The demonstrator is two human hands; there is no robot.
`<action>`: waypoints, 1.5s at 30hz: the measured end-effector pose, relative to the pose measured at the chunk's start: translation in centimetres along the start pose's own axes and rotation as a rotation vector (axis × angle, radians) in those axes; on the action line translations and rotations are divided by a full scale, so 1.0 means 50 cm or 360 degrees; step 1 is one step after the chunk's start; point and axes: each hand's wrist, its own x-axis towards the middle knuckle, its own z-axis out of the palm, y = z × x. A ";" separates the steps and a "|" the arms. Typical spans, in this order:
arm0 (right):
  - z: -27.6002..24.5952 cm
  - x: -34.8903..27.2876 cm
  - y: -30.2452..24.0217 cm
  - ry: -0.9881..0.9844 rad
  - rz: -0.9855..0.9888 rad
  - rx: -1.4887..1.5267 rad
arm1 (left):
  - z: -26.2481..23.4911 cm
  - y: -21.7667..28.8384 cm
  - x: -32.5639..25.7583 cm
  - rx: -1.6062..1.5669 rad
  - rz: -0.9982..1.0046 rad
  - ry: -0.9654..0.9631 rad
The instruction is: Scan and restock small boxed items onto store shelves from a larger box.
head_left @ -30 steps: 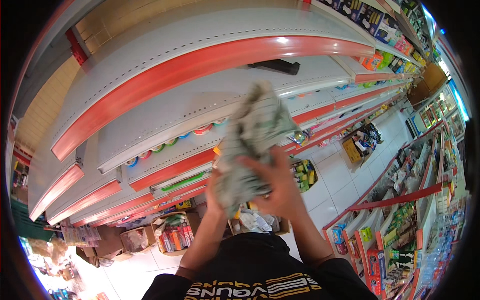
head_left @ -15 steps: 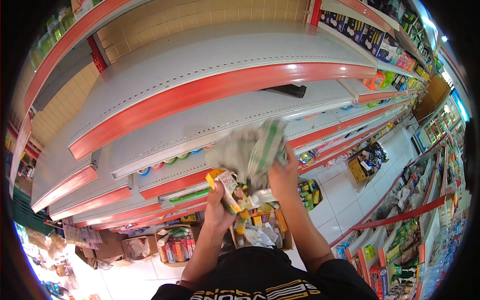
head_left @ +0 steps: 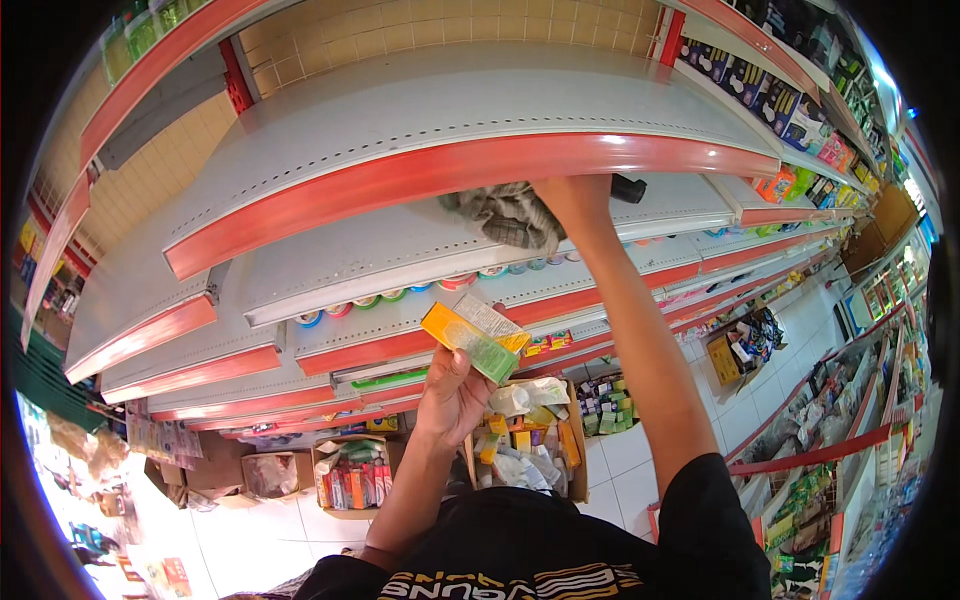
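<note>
In my left hand (head_left: 450, 400), the thumb and fingers are closed around a small carton (head_left: 472, 345) with a yellow and green face and a pale printed side. It is held tilted in front of the lower shelf edges. My right hand (head_left: 577, 205) reaches onto the second shelf (head_left: 380, 250), under the red front edge of the top shelf. A crumpled grey, green-striped cloth (head_left: 510, 218) lies bunched at this hand against the shelf surface. The red edge hides the fingertips and part of the cloth. Just right of the hand is a black cylindrical object (head_left: 628, 188).
Above is the grey top shelf (head_left: 480, 95) with its red edge (head_left: 450, 175). Below my hands stands an open cardboard box (head_left: 578, 478) of mixed packages, with another box (head_left: 355, 485) to its left. Stocked racks (head_left: 820, 510) line the right side. Round-lidded tubs (head_left: 365, 300) sit on a lower shelf.
My right hand has carried the cloth up and away from my body, onto the second shelf. My left hand has turned the carton, showing its yellow and green face. The view has shifted slightly.
</note>
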 end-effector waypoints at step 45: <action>-0.341 -0.438 -0.083 -0.0625 0.1104 0.1016 | 0.036 -0.116 0.085 0.0361 -0.0274 0.0349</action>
